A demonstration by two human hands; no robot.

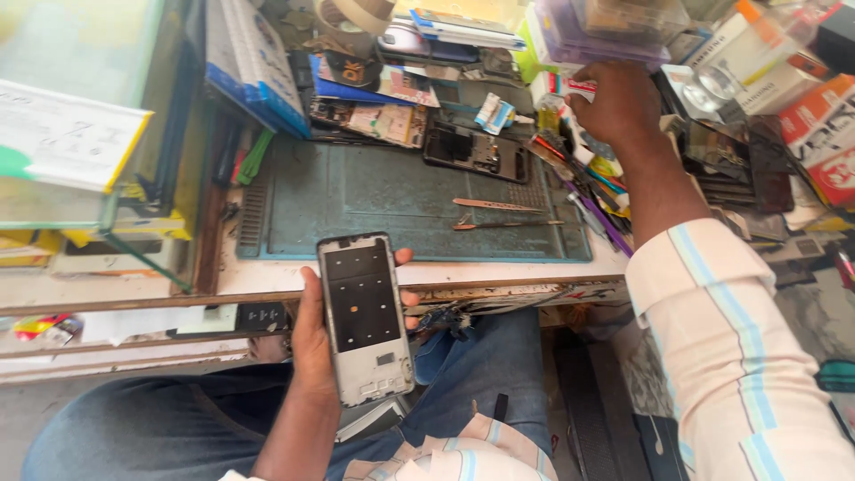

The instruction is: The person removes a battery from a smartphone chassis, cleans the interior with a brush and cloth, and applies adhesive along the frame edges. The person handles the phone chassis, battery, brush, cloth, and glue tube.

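Left hand (312, 343) grips opened phone frame (365, 316) above lap; right hand (619, 102) pinches small white tube (579, 87) over cluttered tabletop (267, 272), beyond grey mat (374, 200).

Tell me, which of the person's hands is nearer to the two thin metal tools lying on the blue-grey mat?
Left, narrowly. The left hand holds a phone frame just below the mat's near edge, under the metal tools. The right hand reaches into clutter beyond and right of them.
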